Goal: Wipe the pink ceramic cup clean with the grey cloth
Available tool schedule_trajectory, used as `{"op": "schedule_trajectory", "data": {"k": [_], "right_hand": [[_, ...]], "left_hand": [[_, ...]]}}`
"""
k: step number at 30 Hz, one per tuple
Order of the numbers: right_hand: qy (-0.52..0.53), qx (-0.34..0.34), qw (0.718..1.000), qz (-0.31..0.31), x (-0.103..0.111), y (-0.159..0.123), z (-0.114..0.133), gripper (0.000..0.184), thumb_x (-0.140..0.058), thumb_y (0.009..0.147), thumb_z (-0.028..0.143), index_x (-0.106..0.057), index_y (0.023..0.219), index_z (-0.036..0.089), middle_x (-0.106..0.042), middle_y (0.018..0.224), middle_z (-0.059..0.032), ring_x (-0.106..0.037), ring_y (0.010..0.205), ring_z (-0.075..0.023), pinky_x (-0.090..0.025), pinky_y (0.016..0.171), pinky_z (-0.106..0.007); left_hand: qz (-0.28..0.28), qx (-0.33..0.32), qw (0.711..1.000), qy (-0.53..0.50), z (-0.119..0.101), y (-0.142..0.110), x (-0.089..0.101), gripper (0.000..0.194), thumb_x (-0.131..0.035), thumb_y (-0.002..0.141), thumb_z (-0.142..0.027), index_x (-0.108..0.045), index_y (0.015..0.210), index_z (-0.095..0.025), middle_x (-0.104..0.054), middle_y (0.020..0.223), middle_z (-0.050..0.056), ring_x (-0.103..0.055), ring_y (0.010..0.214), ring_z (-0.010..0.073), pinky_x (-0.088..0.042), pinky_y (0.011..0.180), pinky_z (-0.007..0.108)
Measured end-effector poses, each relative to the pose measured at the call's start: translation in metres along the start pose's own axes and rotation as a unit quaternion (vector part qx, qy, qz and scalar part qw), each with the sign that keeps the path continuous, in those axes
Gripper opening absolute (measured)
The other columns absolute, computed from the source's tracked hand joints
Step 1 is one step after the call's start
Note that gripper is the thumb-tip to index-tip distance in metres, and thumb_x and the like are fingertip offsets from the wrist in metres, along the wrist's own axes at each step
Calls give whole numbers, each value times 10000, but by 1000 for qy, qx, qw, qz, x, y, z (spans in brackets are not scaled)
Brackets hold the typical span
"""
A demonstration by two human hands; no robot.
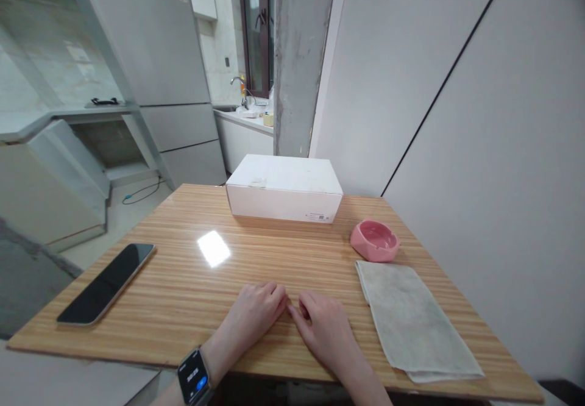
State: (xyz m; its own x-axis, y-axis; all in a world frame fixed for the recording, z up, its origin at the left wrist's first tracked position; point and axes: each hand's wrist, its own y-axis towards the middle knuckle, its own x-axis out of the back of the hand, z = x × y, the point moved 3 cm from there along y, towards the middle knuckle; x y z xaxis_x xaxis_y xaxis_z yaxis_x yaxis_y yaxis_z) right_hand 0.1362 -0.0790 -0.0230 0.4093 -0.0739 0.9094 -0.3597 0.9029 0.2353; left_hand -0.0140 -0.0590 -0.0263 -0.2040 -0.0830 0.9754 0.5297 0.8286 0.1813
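Note:
My left hand (253, 316) and my right hand (322, 328) rest side by side on the wooden table (183, 284), near its front edge. Both lie palm down with fingers loosely curled under, fingertips nearly touching each other. Neither hand holds anything. A smartwatch (194, 377) with a lit screen sits on my left wrist. A folded greyish cloth (409, 317) lies just right of my right hand. A closed white box (284, 188) stands at the table's far edge.
A black phone (107, 282) lies face up at the table's left. A pink ashtray-like dish (375, 240) sits beyond the cloth. White wall panels run along the right; a fridge, a concrete pillar and a sink counter stand behind.

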Motion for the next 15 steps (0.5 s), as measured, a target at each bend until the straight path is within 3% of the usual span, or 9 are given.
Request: {"op": "schedule_trajectory", "data": {"k": [5,8,10,12,13,15], "right_hand": [[-6,-1,1000,-9,1,-1,0,202,-425,938,219,-518,758,219,-627,731,3,-577,669,-160,-287,601,-270],[-14,6,1000,-13,1,-1,0,182,-437,928,198,-527,771,219,-641,744,0,-596,679,-164,-294,601,-269],[-34,6,999,-21,1,0,0,180,-448,919,193,-530,761,213,-651,736,-7,-601,649,-163,-283,580,-272],[-57,1,998,-32,1,-2,-1,181,-462,909,193,-534,744,209,-657,709,-11,-599,604,-159,-262,554,-276],[-66,-3,997,-36,2,-4,-2,183,-468,905,194,-538,737,208,-659,695,-12,-598,591,-157,-253,547,-277],[-75,-13,996,-36,3,-10,-4,196,-476,901,195,-547,719,207,-658,661,-10,-601,576,-155,-238,537,-280]], "left_hand": [[0,22,999,-23,4,2,-2,211,-392,927,-213,-549,787,-187,-662,754,29,-626,663,167,-401,581,254],[-9,56,994,-92,1,17,10,266,-365,936,-242,-549,753,-183,-651,704,27,-605,628,159,-387,565,254],[-43,88,976,-193,-6,39,23,337,-328,951,-294,-536,712,-180,-625,665,18,-581,611,145,-395,567,250],[-64,90,940,-324,-20,70,33,375,-311,953,-346,-540,708,-177,-611,667,9,-576,627,130,-424,586,240],[-71,88,917,-383,-28,87,35,352,-333,943,-364,-557,751,-173,-622,712,14,-589,663,130,-450,616,242],[-94,55,889,-445,-46,122,35,270,-479,877,-404,-594,936,-166,-632,986,60,-607,880,156,-485,769,275]]}}
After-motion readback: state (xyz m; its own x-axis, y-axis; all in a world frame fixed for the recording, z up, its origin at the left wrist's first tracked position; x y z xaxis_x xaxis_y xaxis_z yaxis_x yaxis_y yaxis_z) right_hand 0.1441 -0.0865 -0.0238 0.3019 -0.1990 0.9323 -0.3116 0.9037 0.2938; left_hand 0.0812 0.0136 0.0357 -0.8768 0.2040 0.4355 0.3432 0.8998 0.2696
